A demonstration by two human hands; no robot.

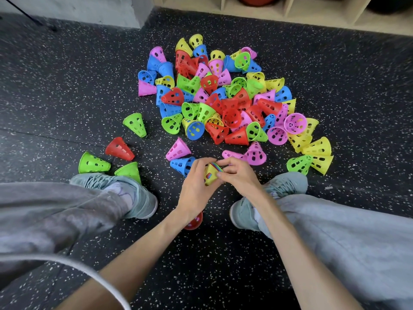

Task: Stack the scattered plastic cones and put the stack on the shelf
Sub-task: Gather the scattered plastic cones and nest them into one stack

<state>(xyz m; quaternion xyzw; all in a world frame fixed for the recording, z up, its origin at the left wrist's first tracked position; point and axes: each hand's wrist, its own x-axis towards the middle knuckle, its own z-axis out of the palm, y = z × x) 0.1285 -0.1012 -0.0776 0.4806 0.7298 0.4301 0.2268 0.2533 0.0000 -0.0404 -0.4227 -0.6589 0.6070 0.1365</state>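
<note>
While I crouch over the floor, a big heap of cones lies spread in front of me, red, blue, green, yellow and pink, most tipped on their sides and piled over each other. Strays lie nearer: a green cone and a red cone off to my left, 2 more green ones by my left shoe, one just ahead of the toe and the other touching it. A blue cone lies just beside my left hand, with a pink cone behind it, and a pink pair lies just past my right hand. Another red cone sits on the floor under my left wrist, half hidden by it. A green and yellow cluster lies ahead of my right shoe.

Between my feet I hold the small stack, yellow on the outside with coloured rims showing at its wide end. My left hand curls round its side from below, fingers wrapped over the top. My right hand pinches the rim end with bent fingertips. Both hands touch the stack, which is off the floor.

I am on black rubber flooring flecked with white. Far beyond the heap runs a pale wooden shelf with open compartments, well apart from the stack; dark round shapes sit in some of them, too cut off to name. A grey wall base stands at the upper left.
</note>
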